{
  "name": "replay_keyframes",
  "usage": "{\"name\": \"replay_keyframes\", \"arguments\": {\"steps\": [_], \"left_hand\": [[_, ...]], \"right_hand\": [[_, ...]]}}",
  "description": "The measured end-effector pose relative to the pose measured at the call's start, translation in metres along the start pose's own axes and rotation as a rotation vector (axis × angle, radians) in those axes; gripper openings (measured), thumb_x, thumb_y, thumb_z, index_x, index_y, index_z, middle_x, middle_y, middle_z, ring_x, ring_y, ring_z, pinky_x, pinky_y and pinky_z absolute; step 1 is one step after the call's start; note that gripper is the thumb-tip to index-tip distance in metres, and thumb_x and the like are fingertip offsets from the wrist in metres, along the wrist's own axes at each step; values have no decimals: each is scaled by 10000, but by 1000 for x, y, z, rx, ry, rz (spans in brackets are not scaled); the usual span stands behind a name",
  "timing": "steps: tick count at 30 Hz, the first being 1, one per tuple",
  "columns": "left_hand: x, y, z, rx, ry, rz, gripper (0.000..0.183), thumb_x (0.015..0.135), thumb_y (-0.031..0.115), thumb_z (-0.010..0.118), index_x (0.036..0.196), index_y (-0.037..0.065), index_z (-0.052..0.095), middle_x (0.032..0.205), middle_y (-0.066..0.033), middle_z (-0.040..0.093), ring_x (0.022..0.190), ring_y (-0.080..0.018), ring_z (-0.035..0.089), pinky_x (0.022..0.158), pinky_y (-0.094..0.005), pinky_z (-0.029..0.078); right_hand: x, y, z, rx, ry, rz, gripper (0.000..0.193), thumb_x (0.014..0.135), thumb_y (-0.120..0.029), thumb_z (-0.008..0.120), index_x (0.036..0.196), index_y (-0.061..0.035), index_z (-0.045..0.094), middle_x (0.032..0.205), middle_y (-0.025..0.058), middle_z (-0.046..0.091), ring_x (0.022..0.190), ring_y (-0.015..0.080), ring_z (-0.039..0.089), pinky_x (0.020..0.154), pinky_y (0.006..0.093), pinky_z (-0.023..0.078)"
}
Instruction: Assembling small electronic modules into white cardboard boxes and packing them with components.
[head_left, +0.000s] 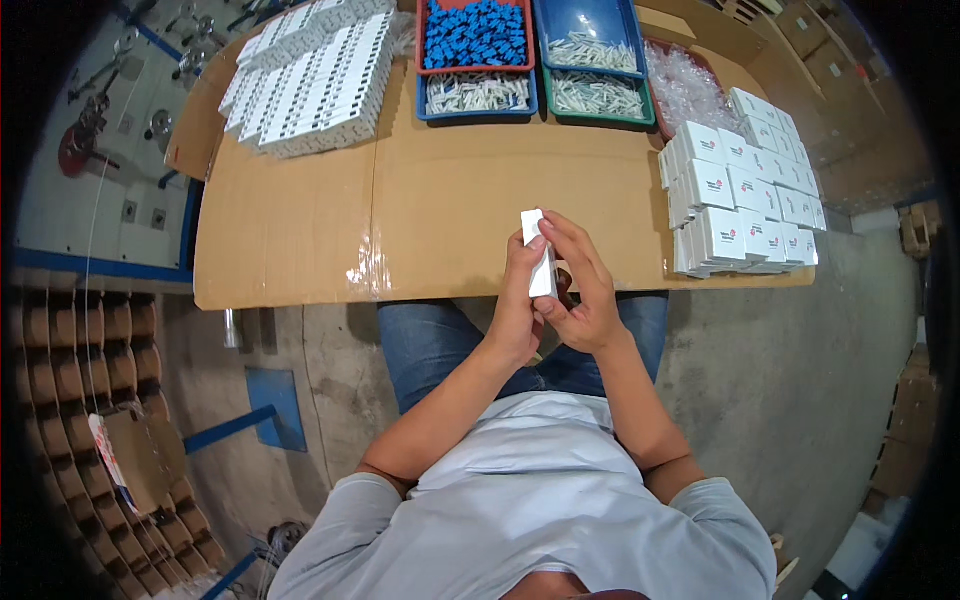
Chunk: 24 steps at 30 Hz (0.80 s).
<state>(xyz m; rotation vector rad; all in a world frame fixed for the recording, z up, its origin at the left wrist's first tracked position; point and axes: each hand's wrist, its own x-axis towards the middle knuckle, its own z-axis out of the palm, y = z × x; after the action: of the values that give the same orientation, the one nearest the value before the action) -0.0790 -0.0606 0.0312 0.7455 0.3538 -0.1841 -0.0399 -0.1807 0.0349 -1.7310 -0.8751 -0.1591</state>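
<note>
Item, in hand: one slim white box (541, 275), near the centre of the frame, raised at the near edge of the cardboard-covered table (470, 190) and tilted slightly, its narrow face toward the camera.

Item, your left hand (513, 312): clamped on the box from its left side, thumb laid along the upper part.

Item, your right hand (588, 300): clamped on the same box from its right, fingers bent at the top and thumb near the lower end (the two hands meet below it).

Item, upper left: a large block of white cartons (318, 90), closely packed in rows.

Item, upper centre: a red tray (476, 71) of blue pieces (475, 35); just below it, a blue tray (478, 118) of slim pale pieces. Beside these, a second blue tray (590, 18) and, below that, a green tray (612, 123), each with more slim pale pieces.

Item, upper right: a heap of clear plastic pieces (688, 88) in a reddish container.

Item, right: stacked white boxes with small printed marks (745, 200), in tiers at the table's right end.

Item, lower left: a blue metal plate (277, 410) over the floor.
</note>
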Motion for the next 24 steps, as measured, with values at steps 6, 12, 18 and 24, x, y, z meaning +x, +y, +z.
{"name": "replay_keyframes", "arguments": {"steps": [6, 12, 18, 24], "left_hand": [[-2, 6, 7, 24, 14, 60, 497, 981, 485, 542, 1317, 144, 410, 1103, -39, 518, 843, -116, 525, 711, -273, 465], [-6, 6, 19, 38, 16, 100, 540, 987, 486, 525, 1344, 105, 389, 1114, -50, 511, 954, -126, 527, 808, -288, 459], [-3, -2, 20, 40, 122, 67, 447, 967, 546, 537, 1234, 188, 503, 1013, 3, 585, 911, -107, 606, 745, -266, 507], [1, -11, 12, 6, 122, 60, 485, 970, 560, 524, 1195, 131, 550, 1035, -6, 602, 942, -118, 618, 773, -273, 521]], "right_hand": [[-1, 3, 8, 31, 30, -6, 759, 923, -485, 695, 1460, 7, 484, 1507, 256, 455, 1334, 402, 511, 1079, 437, 433], [-2, 8, 9, -37, 79, -95, 739, 1003, -518, 552, 1474, 42, 449, 1470, 288, 468, 1316, 425, 517, 1081, 450, 428], [-6, 12, 13, -69, 146, -105, 733, 1044, -520, 435, 1455, 87, 447, 1441, 317, 475, 1290, 455, 527, 1074, 465, 435], [-6, 15, 14, -62, 169, -170, 649, 1065, -443, 423, 1424, 95, 477, 1400, 335, 509, 1232, 477, 567, 1041, 475, 465]]}}
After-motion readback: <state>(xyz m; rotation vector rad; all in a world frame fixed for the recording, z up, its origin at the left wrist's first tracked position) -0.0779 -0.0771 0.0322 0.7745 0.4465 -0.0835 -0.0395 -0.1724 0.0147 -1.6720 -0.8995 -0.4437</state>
